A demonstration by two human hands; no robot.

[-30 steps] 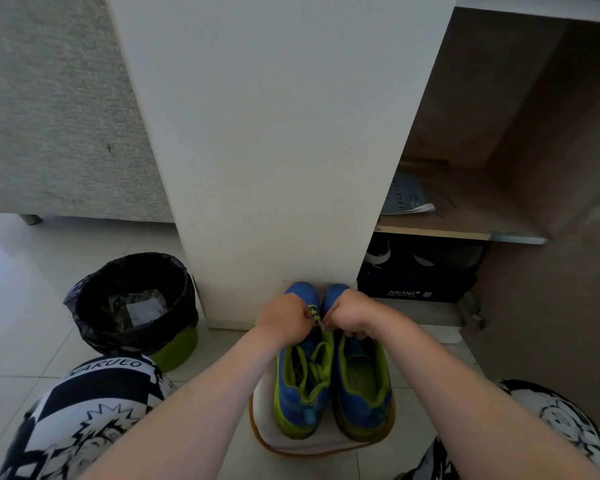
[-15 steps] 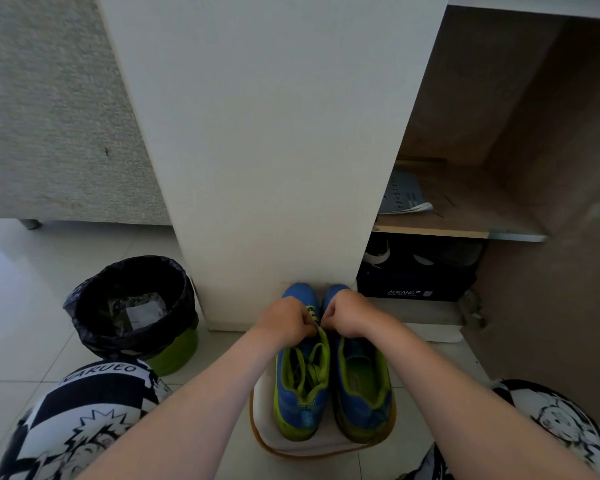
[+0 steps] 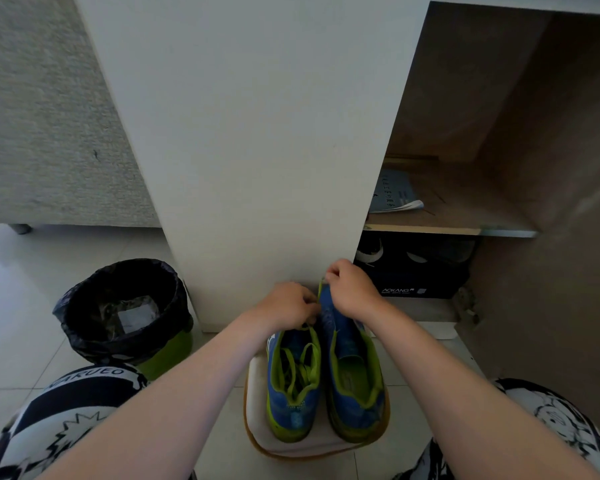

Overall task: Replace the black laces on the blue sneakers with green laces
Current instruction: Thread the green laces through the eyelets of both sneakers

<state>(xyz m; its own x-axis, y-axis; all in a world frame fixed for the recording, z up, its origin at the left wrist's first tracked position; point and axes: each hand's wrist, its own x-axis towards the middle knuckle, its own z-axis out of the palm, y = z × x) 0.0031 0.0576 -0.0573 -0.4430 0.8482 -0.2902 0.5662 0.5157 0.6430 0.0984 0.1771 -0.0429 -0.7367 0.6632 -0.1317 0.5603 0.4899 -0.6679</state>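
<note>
At the far left a bin (image 3: pixel 78 323) lined with a black bag stands on the tiles, well apart from the work. Right of it, the left hand (image 3: pixel 286 306) is curled over the toe end of the first sneaker (image 3: pixel 291 407). Its fingertips seem to pinch the green lace (image 3: pixel 319 292) low down, though the knuckles hide the contact. From there the lace runs up, taut, to the right hand (image 3: pixel 352 289), which is raised and clamped on the upper end. The two hands are close together but not touching.

Both sneakers sit side by side, toes to the white cabinet panel, on a white pad (image 3: pixel 257 407); the second sneaker (image 3: pixel 359 410) lies under the right wrist. A black shoe box (image 3: pixel 413 287) sits in the open cabinet to the right.

The lace is judged light, limp and flat. It will not push through an eyelet on its own, so it is best held at its stiff tip and drawn through, with the slack fed by the other hand. The sneaker is light with a soft upper and is likely to slide on the pad under a pull; bracing its toe or side would steady it.

The hands cover the front eyelets, so which hole is being threaded cannot be told; loose green loops lie over the first sneaker's tongue. No lacing shows on the second sneaker; the black laces are nowhere in view.
</note>
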